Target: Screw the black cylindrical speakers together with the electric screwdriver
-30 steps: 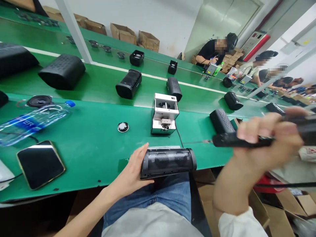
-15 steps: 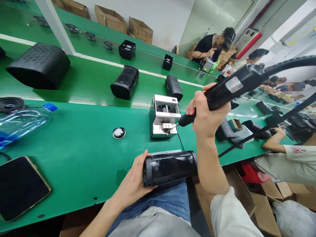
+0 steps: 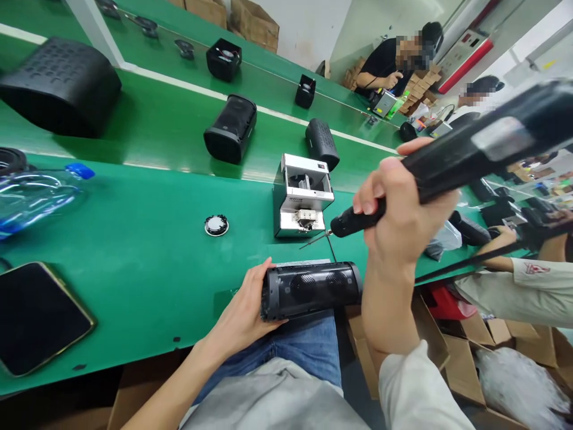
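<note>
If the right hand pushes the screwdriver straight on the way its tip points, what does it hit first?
Probably the green table just in front of the white screw feeder. The right hand aims the screwdriver down and leftward, its bit tip near the feeder's base; depth is unclear.

Glossy plastic speaker (image 3: 311, 289); seemingly metal dispenser (image 3: 303, 196).

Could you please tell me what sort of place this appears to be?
Most likely an electronics assembly line: black speaker housings lie along a green conveyor belt, the right hand grips an electric screwdriver, and other workers sit farther down.
</note>
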### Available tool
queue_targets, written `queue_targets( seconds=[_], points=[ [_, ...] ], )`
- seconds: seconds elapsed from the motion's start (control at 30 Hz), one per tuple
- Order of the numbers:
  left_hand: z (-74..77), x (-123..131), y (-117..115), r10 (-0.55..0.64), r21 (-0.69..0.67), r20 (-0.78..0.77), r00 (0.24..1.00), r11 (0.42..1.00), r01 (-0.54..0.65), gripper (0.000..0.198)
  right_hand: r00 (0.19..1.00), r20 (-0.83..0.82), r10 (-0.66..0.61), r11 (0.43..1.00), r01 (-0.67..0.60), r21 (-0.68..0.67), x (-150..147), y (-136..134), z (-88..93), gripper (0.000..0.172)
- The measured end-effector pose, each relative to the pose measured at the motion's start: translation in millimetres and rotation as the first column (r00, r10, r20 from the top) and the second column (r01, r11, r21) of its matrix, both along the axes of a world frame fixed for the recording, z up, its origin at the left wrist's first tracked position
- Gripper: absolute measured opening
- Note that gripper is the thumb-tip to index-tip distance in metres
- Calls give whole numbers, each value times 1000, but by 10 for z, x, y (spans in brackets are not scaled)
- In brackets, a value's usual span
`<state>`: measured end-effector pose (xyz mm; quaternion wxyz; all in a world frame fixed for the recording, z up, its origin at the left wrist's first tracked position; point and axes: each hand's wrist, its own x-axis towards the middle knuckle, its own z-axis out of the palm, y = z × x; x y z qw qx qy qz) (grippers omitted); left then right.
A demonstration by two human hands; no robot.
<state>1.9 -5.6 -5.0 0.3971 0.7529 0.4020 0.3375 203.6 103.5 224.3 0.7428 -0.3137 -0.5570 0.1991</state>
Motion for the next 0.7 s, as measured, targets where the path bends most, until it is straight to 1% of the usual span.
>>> queue_targets(
  seconds=[0.1, 0.2, 0.3, 0.37, 0.4, 0.5, 0.57, 0.63, 0.7],
  points=[
    [15, 9, 8, -7, 8, 7, 1000, 1000, 7, 131, 997, -40, 59, 998, -59, -11, -139, -237, 150, 15],
    [24, 19, 4, -17, 5, 19, 1000, 1000, 17, 130, 994, -42, 104, 992, -107, -68, -314, -434, 239, 18],
    [20, 25, -8, -14, -5, 33, 999, 1000, 14, 130, 997, 50, 62, 991, -55, -123, -426, -530, 244, 16],
    [15, 24, -9, -7, -12, 37, 999, 1000, 8, 131, 995, 92, 41, 989, -27, -147, -457, -535, 206, 18],
    [14, 22, -6, -5, -14, 36, 999, 1000, 5, 132, 994, 95, 54, 986, -38, -160, -466, -524, 175, 20],
    [14, 18, 4, -3, 6, 33, 999, 1000, 3, 131, 988, 45, 146, 975, -136, -177, -510, -476, 41, 22],
    [-9, 25, -7, 10, 17, 38, 999, 1000, -11, 124, 973, 6, 229, 953, -223, -207, -563, -452, -69, 20],
    [-101, 37, -28, 45, 14, 47, 998, 999, -45, 112, 952, -42, 304, 900, -301, -314, -622, -424, -179, 28],
    [-299, 45, -17, 87, 43, 62, 994, 995, -89, 101, 936, -102, 338, 823, -346, -450, -659, -365, -278, 42]
  ],
)
